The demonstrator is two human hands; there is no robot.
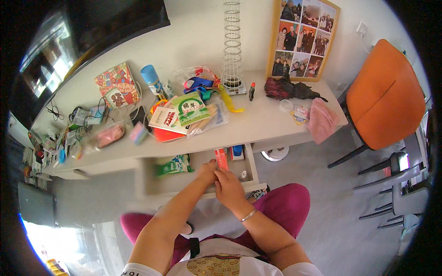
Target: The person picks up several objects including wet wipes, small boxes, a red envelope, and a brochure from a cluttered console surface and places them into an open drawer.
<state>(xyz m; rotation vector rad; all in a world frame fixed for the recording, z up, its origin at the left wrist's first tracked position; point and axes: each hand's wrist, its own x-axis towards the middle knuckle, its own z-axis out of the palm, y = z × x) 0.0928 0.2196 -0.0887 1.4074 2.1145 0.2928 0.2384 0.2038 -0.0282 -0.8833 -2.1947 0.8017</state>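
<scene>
My left hand [207, 172] and my right hand [230, 188] meet over an open drawer [198, 179], fingertips together. Just beyond them is a narrow red box [221, 158] with white writing; its near end lies against my fingers. Whether they grip it or something small between them is hidden. At the drawer's left lies a green-and-white soft packet [175, 165]. A blue-and-white box [237, 151] sits in the far right corner. Near the right wall of the drawer is a small white bottle [243, 175].
Above the drawer runs a long white desk [255, 124]. It bears a green packet [190, 108], a blue-capped spray can [151, 77], a wire tower [233, 48], a photo frame [302, 39] and a pink cloth [322, 119]. An orange chair [385, 96] stands right.
</scene>
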